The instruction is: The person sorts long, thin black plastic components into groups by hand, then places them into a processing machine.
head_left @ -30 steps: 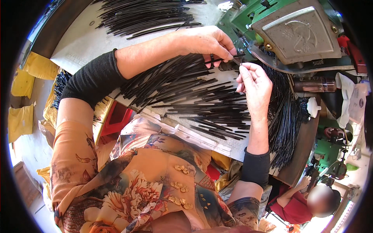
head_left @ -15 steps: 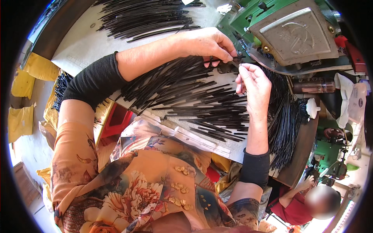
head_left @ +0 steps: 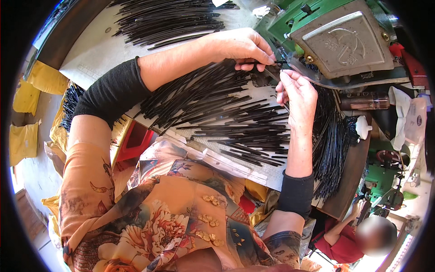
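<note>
Pinched in my left hand [head_left: 251, 50] is a thin black rod [head_left: 280, 62], whose tip lies beside the metal working parts of a green machine [head_left: 282, 25]. My right hand [head_left: 298, 97] is just to the right and lower, thumb and fingers closed on a slim dark rod [head_left: 284, 93] that is partly hidden by the fingers. The fingertips of both hands are close together. Beneath my left forearm spread many loose black rods [head_left: 195, 95], and more rods [head_left: 244, 129] fan out toward me over the pale tabletop [head_left: 97, 59].
Another stack of black rods [head_left: 167, 22] lies at the far left. A dense bundle [head_left: 333, 149] hangs along the table's right edge. A metal plate [head_left: 342, 41] juts from the machine. At lower right, a co-worker in a red top [head_left: 340, 242] sits near another green machine [head_left: 383, 179].
My left hand has shifted slightly up, bringing its rod level beside the machine parts. My right hand stays nearly in place, its fingers a little lower. The co-worker's arm has moved.
</note>
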{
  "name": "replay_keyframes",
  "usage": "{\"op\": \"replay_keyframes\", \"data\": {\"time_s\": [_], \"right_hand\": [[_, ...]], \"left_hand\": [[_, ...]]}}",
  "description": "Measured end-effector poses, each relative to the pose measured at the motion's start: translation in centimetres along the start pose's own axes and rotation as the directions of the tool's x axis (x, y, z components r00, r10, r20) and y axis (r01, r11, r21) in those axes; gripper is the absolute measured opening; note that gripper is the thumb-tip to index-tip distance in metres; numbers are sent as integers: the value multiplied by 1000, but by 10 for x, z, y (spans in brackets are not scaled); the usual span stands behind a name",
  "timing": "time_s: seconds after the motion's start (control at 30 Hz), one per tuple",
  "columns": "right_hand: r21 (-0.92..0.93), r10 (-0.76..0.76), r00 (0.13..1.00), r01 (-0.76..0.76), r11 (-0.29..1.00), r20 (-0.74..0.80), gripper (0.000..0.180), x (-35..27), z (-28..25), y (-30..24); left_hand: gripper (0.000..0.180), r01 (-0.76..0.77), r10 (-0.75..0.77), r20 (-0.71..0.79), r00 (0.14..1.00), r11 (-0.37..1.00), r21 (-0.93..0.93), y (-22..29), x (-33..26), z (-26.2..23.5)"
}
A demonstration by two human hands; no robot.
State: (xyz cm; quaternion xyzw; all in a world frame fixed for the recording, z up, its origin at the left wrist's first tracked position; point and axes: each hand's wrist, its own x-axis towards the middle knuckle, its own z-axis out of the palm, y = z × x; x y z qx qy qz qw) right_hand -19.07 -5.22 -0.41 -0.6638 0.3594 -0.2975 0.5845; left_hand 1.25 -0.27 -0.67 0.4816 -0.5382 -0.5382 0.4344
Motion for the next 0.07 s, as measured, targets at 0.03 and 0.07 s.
{"op": "replay_keyframes", "data": {"time_s": [0.03,0.07], "right_hand": [[0,-1,1000,1,1000,6,20,0,1,0],[7,28,1000,-27,1000,-10,21,0,1,0]], "left_hand": [[30,24,-24,12,1000,1000,-13,0,-1,-1],[30,24,-24,4,1000,1000,-13,0,-3,-2]]}}
